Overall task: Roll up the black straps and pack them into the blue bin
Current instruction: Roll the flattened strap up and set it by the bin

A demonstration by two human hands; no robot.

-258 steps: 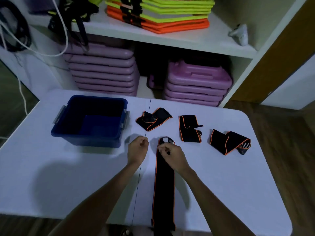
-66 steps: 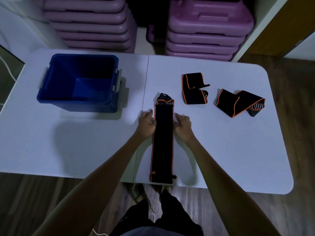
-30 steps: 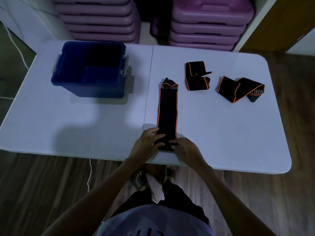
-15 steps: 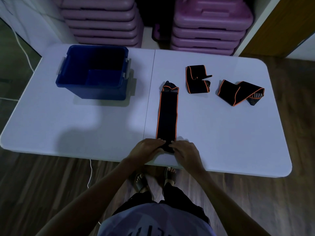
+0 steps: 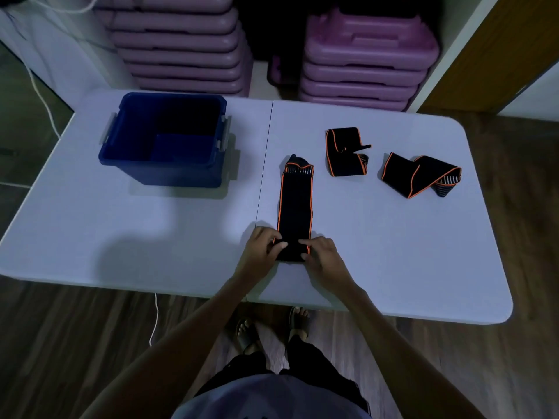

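Left hand (image 5: 263,249) and right hand (image 5: 322,255) sit side by side at the near end of the long black fabric strap with orange edging (image 5: 295,207). Both have fingers curled in and pinch that end, left hand on the strap's left edge, right hand on its right edge, thumbs nearly meeting over the middle. The light is dim and the fingers cover the end, so it probably has a first turn rolled in, but I cannot tell how much. The strap lies flat on the white folding table (image 5: 378,252). Its long axis runs straight away from the person, from the hands to a ribbed far tip pointing at the shelving. Both hands are equally near it, and a roll would have to travel forward along that axis, away from the body. The deep blue plastic bin (image 5: 163,173) stands well apart to the far left, nearer the left hand, open top up, with no strap visible inside. Two more wait to the right of the far tip: a short folded black strap with a loose tab (image 5: 343,155) just beside it, and a black strap folded in a zigzag (image 5: 419,176) further right, nearer the right hand. The task looks early, none packed yet. Stacked purple plastic step platforms (image 5: 181,46) sit behind the table.
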